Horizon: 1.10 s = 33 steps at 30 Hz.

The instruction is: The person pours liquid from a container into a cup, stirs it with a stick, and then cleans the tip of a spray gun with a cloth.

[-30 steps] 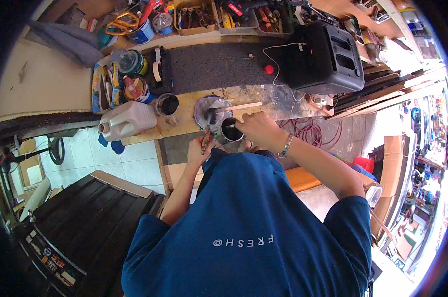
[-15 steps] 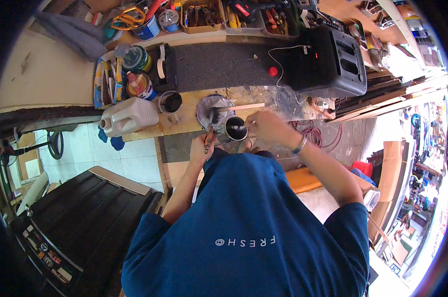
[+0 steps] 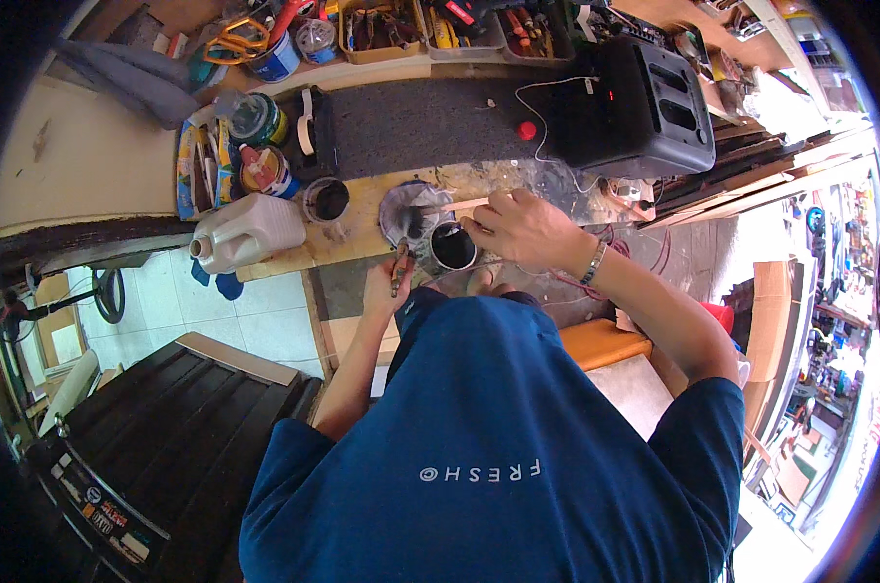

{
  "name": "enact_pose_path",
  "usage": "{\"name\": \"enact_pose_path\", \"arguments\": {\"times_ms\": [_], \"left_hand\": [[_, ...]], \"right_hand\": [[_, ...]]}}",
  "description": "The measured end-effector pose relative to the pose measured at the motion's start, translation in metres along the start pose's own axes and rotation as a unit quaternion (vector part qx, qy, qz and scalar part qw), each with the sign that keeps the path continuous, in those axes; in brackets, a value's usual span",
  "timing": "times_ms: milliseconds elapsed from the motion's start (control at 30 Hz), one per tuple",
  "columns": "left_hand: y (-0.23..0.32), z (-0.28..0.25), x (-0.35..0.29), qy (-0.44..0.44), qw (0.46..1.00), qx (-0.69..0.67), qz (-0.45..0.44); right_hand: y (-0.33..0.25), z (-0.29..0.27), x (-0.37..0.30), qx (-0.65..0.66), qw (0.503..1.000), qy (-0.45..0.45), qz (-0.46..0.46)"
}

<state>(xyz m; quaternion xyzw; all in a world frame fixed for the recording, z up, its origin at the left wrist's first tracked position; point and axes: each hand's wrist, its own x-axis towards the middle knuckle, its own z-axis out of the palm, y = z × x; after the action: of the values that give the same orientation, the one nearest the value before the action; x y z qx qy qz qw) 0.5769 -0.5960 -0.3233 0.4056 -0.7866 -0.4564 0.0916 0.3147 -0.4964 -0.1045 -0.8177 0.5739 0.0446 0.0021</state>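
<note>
My left hand (image 3: 382,290) is closed round the worn handle of a paintbrush (image 3: 401,267). Its dark bristles seem to point away from me, over a round, paint-stained lid (image 3: 391,209) on the bench. Just right of the brush is a cup of dark paint (image 3: 453,247), with a pale glint inside it. My right hand (image 3: 527,231) is at the cup's right rim, fingers bent together; what they pinch, if anything, is hidden. A flat wooden stick (image 3: 449,205) lies across the lid, its right end running behind my right hand.
Left on the bench stand a second stained cup (image 3: 326,200), a pale plastic jug (image 3: 250,233) and paint cans (image 3: 265,170). A black speaker-like box (image 3: 658,112) with a white cable is at the back right. Tool trays (image 3: 381,29) line the far shelf.
My right hand, blurred before, has moved slightly up and left over the wooden stick's end and the cup's rim. My left hand keeps hold of the paintbrush. The whole view has shifted slightly.
</note>
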Motion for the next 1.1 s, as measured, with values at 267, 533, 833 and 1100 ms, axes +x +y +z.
{"name": "enact_pose_path", "arguments": {"times_ms": [267, 533, 833, 1100], "left_hand": [[-0.004, 0.005, -0.004, -0.038, 0.999, 0.011, -0.009], [0.007, 0.008, -0.007, -0.021, 1.0, -0.015, -0.009], [-0.001, 0.014, -0.01, -0.012, 1.0, -0.018, -0.007], [0.005, 0.005, -0.009, -0.015, 0.999, -0.005, -0.031]], "right_hand": [[-0.036, 0.014, 0.001, 0.164, 0.968, -0.147, 0.121], [-0.037, 0.03, 0.003, 0.166, 0.968, -0.144, 0.121], [-0.038, 0.049, 0.004, 0.125, 0.976, -0.056, 0.167], [-0.012, 0.046, 0.006, 0.325, 0.905, -0.092, 0.259]]}}
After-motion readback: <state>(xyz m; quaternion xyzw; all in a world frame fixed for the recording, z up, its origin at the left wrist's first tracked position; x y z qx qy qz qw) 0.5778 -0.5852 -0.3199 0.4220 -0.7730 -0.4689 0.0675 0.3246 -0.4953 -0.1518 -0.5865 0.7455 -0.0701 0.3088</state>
